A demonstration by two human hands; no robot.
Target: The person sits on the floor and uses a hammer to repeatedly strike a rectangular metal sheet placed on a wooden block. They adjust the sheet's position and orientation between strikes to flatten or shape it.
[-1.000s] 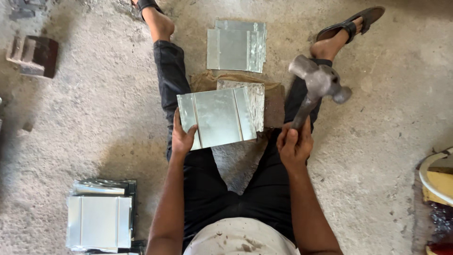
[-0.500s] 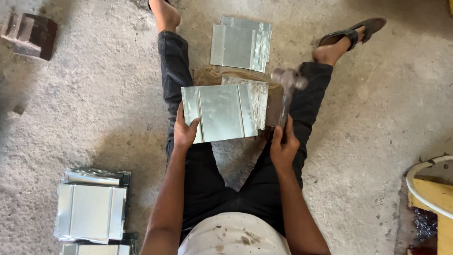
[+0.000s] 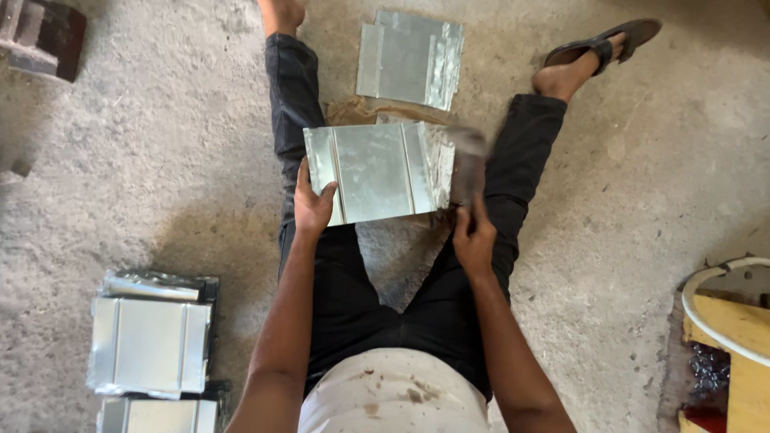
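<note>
I sit on a concrete floor with my legs spread. My left hand (image 3: 314, 204) grips the near left corner of a folded sheet-metal piece (image 3: 377, 170) that lies between my legs on a brown block (image 3: 353, 112). My right hand (image 3: 473, 236) is closed on the handle of a hammer (image 3: 467, 164). The hammer's head is blurred and sits low at the right edge of the metal piece.
Another folded metal piece (image 3: 411, 58) lies further out between my feet. A stack of similar pieces (image 3: 151, 343) sits on the floor at my left. A dark brick-like block (image 3: 42, 36) is at the top left, a yellow and white object (image 3: 726, 337) at the right edge.
The hammer, raised high at the right a second ago, has swung down onto the right edge of the metal piece. My left hand has stayed on the sheet.
</note>
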